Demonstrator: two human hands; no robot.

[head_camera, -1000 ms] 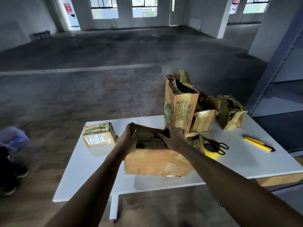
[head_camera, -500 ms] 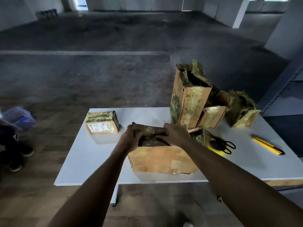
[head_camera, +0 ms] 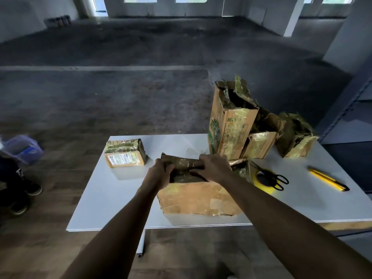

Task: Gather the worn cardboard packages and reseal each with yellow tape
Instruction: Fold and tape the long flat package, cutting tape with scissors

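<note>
A worn cardboard box (head_camera: 198, 198) sits at the near middle of the white table (head_camera: 104, 198). My left hand (head_camera: 160, 174) grips the left end of its crumpled top flaps. My right hand (head_camera: 213, 168) lies on top of the flaps, fingers spread and pressing down. A roll of yellow tape (head_camera: 263, 183) lies just right of the box, under black scissors (head_camera: 276, 179). A small taped package (head_camera: 125, 153) stands at the left. A tall torn box (head_camera: 231, 119) and two smaller crumpled boxes (head_camera: 259, 143) (head_camera: 298, 137) stand at the back right.
A yellow utility knife (head_camera: 328, 179) lies near the table's right edge. Someone's shoes (head_camera: 19, 206) and a blue bag (head_camera: 22, 149) are on the floor at the left. Grey shelving (head_camera: 354, 109) rises at the right. The table's front edge is close to me.
The camera has tilted slightly. Both hands have stayed on the box's top flaps, the right hand sliding a little toward the middle.
</note>
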